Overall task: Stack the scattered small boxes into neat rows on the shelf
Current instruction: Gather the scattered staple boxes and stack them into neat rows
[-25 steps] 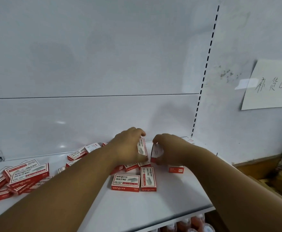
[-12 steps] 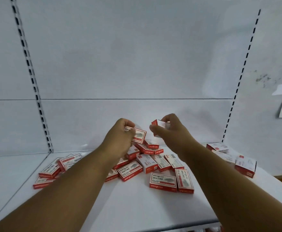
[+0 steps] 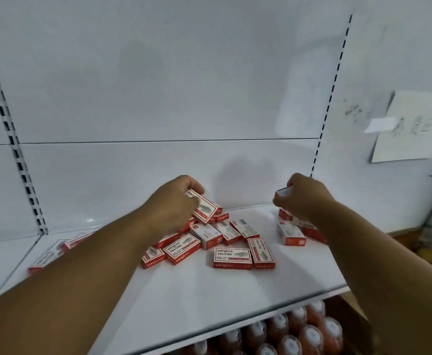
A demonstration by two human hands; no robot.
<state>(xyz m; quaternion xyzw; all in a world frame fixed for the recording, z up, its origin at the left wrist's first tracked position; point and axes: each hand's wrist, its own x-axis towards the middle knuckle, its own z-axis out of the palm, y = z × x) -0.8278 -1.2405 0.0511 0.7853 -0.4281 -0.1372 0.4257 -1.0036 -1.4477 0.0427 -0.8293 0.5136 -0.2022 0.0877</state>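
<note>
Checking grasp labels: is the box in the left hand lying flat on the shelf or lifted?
Lifted. The left hand grips the box tilted, above the scattered pile, not resting on the shelf.

- Left hand [image 3: 173,206]: grips one red-and-white box [image 3: 201,206] above the shelf [image 3: 209,298].
- Right hand [image 3: 303,196]: pinches another box [image 3: 283,192].
- Loose boxes [image 3: 220,239]: scattered mid-shelf.

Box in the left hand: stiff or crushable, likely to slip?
The box in the left hand keeps flat faces and square corners, so probably stiff cardboard. Its surface looks smooth; it could slide. Flat sides suggest it won't roll.
</note>
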